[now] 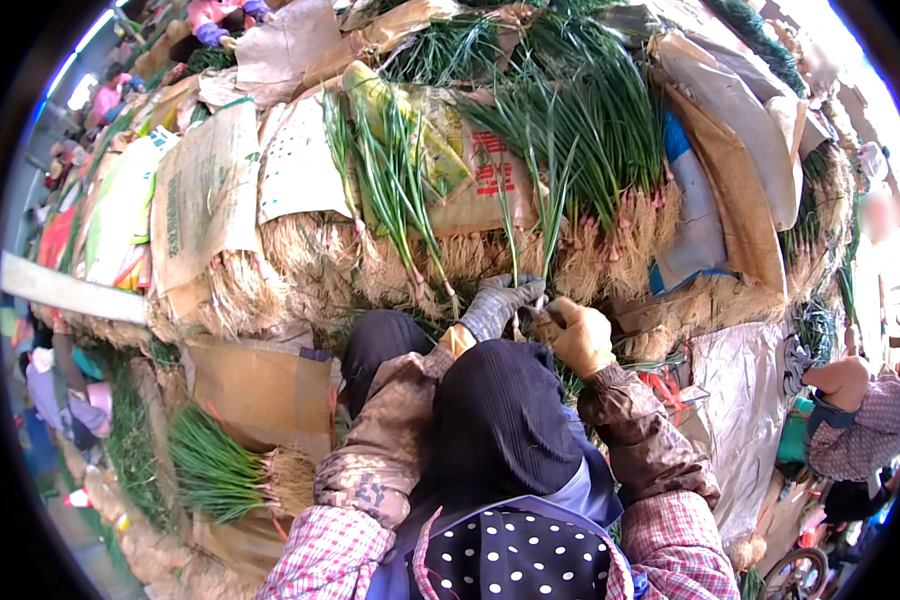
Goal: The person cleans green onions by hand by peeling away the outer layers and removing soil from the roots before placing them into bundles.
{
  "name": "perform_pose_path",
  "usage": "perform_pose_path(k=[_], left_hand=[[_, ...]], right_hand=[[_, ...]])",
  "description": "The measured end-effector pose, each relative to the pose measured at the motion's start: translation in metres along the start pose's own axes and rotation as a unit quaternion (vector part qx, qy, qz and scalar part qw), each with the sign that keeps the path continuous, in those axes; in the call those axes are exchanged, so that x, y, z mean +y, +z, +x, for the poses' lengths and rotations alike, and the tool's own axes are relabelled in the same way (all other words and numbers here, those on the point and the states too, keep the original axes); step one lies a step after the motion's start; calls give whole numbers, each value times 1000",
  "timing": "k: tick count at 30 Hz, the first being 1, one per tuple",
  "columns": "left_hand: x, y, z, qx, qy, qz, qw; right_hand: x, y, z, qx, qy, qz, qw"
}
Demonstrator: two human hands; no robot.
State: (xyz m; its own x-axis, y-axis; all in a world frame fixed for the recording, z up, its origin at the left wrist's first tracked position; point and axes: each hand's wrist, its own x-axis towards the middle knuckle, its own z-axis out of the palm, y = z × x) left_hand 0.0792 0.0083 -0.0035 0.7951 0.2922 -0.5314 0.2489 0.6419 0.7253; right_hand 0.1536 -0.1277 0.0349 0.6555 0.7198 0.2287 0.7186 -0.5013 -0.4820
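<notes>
My left hand (495,308), in a grey knitted glove, is closed around the lower ends of a few long green onions (552,215); their leaves point away from me. Just to its right, my right hand (578,338), in a pale yellow glove, has thumb and fingers pinched at the base of the same stalks. What exactly lies between those fingertips is too small to tell. Beyond my hands runs a long heap of green onions with pale, tangled roots (625,235) facing me. A small loose bunch (385,170) lies on top of the heap, left of my hands.
Woven sacks (207,190) and brown paper sheets (725,180) cover much of the heap. Another onion bunch (220,460) lies at the lower left beside a brown sack (260,390). A person (860,425) crouches at the right; others sit at the far left. A pale bar (70,287) juts in from the left.
</notes>
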Motion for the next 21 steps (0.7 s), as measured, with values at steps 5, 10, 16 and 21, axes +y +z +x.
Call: perform_pose_path(k=[5,10,16,21], left_hand=[[4,4,1,-13,-13,112,994],[8,10,3,85,22,98,991],[5,-1,2,117,40,219,968],[6,4,5,109,42,196,974]], right_hand=[[16,24,26,16,166,196,966],[22,46,47,-27,382,543,747],[-15,41,35,-32,367,632,682],[-7,49,43,3,349,712,610]])
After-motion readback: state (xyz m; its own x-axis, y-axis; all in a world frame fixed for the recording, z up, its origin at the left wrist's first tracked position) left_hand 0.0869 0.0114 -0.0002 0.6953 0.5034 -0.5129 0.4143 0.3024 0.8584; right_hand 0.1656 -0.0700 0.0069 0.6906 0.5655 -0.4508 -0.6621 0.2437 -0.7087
